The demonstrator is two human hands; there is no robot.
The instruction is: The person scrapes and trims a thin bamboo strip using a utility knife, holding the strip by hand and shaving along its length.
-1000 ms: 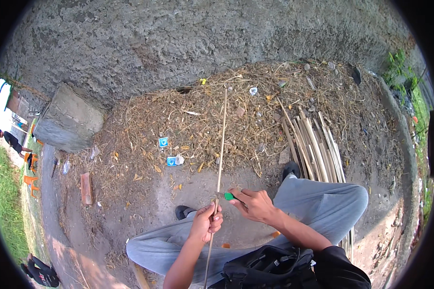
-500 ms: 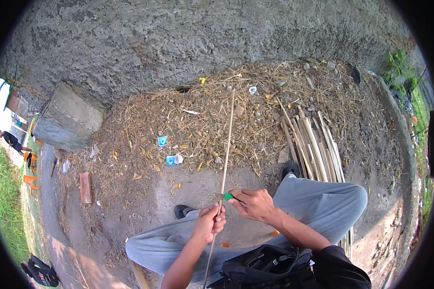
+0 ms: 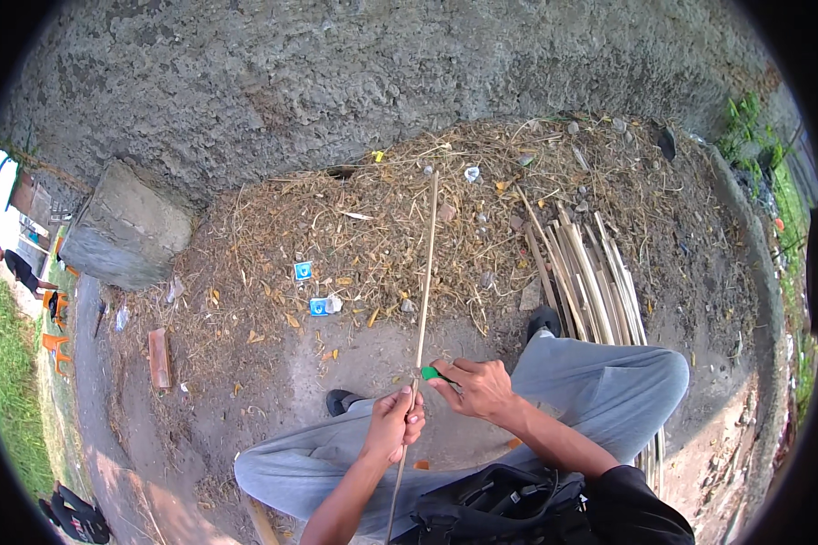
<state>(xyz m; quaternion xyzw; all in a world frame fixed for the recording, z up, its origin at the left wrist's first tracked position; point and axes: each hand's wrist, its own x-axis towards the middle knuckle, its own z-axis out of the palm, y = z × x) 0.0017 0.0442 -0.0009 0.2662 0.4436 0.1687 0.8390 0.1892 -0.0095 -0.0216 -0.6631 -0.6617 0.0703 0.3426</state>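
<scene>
A long, thin bamboo strip [image 3: 426, 282] slants from my lap out over the littered ground. My left hand [image 3: 394, 425] is closed round it near my knees, thumb uppermost. Close beside, my right hand [image 3: 474, 391] grips a green-handled knife [image 3: 429, 372]. Only a little of its metal shows, touching the strip just beyond my left thumb; the rest of the handle is hidden in my fingers.
Bamboo strips [image 3: 600, 282] lie in a bundle beside my right leg. A rough grey wall [image 3: 409, 82] rises ahead, with a concrete block [image 3: 132, 225] at left. A brick [image 3: 159, 358] and blue packets [image 3: 320, 306] lie on the ground. Two people are at far left.
The view has shifted slightly. Both hands keep their grips, and the knife stays at nearly the same spot on the bamboo strip.
</scene>
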